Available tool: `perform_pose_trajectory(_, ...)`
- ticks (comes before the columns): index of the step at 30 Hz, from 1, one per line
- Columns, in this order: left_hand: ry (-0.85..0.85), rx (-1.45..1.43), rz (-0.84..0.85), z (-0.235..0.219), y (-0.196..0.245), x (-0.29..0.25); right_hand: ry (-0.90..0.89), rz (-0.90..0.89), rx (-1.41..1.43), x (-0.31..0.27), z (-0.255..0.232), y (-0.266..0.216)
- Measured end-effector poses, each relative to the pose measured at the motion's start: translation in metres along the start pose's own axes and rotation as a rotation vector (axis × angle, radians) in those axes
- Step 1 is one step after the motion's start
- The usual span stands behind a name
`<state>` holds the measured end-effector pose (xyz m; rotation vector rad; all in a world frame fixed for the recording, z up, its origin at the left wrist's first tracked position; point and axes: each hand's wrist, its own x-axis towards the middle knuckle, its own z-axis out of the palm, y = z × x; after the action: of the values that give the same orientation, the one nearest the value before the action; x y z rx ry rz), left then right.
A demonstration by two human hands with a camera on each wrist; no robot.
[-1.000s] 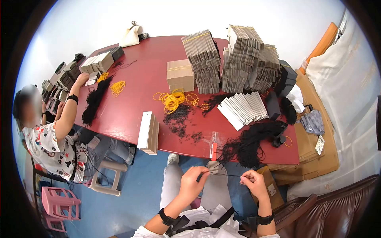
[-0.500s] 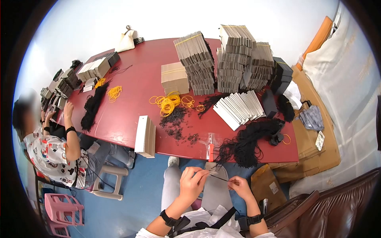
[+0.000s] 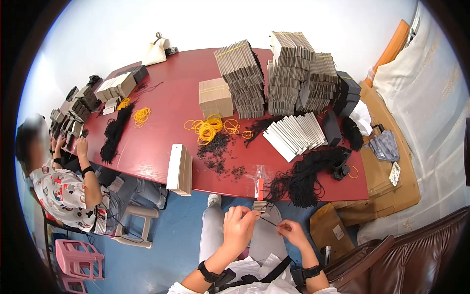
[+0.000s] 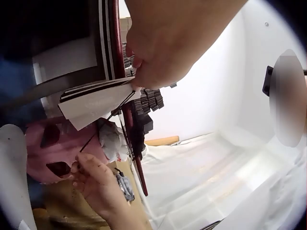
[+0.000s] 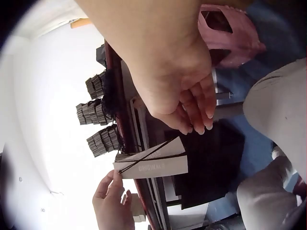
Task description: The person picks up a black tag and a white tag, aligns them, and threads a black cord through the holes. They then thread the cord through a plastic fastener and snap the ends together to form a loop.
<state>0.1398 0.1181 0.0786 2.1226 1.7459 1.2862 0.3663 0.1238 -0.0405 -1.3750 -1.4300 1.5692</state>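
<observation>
A second person (image 3: 58,181) in a patterned shirt sits at the far left of the red worktop (image 3: 161,132), hands among small dark stacks at its edge, with a black cord bundle (image 3: 115,130) and a scatter of yellow rubber bands (image 3: 210,127) lying further along. An upright stack of white tags (image 3: 178,169) stands near the front edge, and tall bundles of grey cards (image 3: 289,73) rise behind. Below the worktop's edge, over the wearer's lap, the left hand (image 3: 240,228) has its fingers curled around a small stack of paper tags (image 3: 262,206), held just ahead of the fingertips; the left wrist view shows the tags (image 4: 98,100) pinched at one end, their long side running away from the hand. A thin black string (image 3: 269,221) runs from the tags down and rightward to the right hand (image 3: 292,230), which pinches its other end between thumb and fingertips. The string's long axis thus lies between the two hands, slanting from the tags at upper left to the right hand at lower right; the left hand is the nearer to the tags. A heap of loose black cords (image 3: 308,176) lies on the worktop just above the right hand, and a brown leather seat (image 3: 416,255) fills the right corner.
</observation>
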Motion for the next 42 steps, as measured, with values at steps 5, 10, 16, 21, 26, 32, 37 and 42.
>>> perform_pose_trajectory(5,-0.059,-0.078,-0.025,-0.001,-0.004,-0.001,-0.035,0.020,-0.002,-0.001,0.002,0.000)
perform_pose_trajectory(10,-0.150,-0.110,-0.022,0.000,-0.006,-0.014,-0.090,0.046,0.048,-0.005,0.001,0.002)
perform_pose_trajectory(16,-0.129,-0.403,-0.244,0.009,-0.007,-0.017,-0.123,0.045,0.018,-0.008,0.002,-0.002)
perform_pose_trajectory(21,-0.130,-0.512,-0.329,0.016,-0.011,-0.019,-0.102,0.051,0.033,-0.010,0.002,-0.005)
perform_pose_trajectory(26,-0.150,-0.701,-0.440,0.023,-0.019,-0.024,-0.135,0.055,0.027,-0.012,0.001,-0.004)
perform_pose_trajectory(32,-0.250,-0.880,-0.531,0.019,-0.027,-0.024,-0.158,0.049,0.271,-0.024,0.005,-0.048)
perform_pose_trajectory(37,-0.343,-1.125,-0.648,0.003,-0.025,-0.023,-0.103,-0.034,0.473,-0.031,0.017,-0.102)
perform_pose_trajectory(42,-0.416,-1.229,-0.570,-0.019,-0.007,-0.016,0.071,-0.411,0.269,-0.025,0.042,-0.119)
